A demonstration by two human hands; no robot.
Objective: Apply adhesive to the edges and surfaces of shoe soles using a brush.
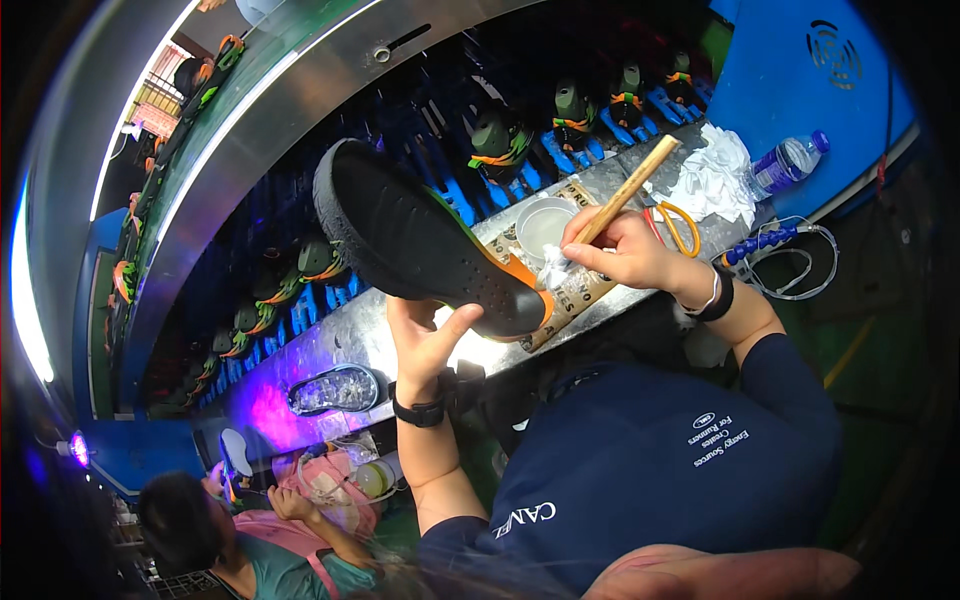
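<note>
Think of a clock with the black shoe sole (420, 230) in the middle. There is white writing on the dark blue shirt (650, 480), between 4 and 5 o'clock. Black letters are printed on the brown cardboard (572, 303) at 4 o'clock. The clear plastic bottle (792, 163) with the purple cap and purple label is far out, between 2 and 3 o'clock.

The two hands are apart. The left hand (422, 345) is at 6 o'clock and grips the sole by its bottom edge, with the thumb on the side we see. The sole is up above the metal bench (375, 320). The right hand (625, 250) is at 3 o'clock, closed around a brush with a wooden handle (645, 178). The white brush tip is right beside the sole's orange edge, but I cannot tell if they touch.

A round bowl (522, 222) sits at 3 o'clock, between sole and right hand. At 7 o'clock, another sole (340, 390) lies on the bench.
</note>
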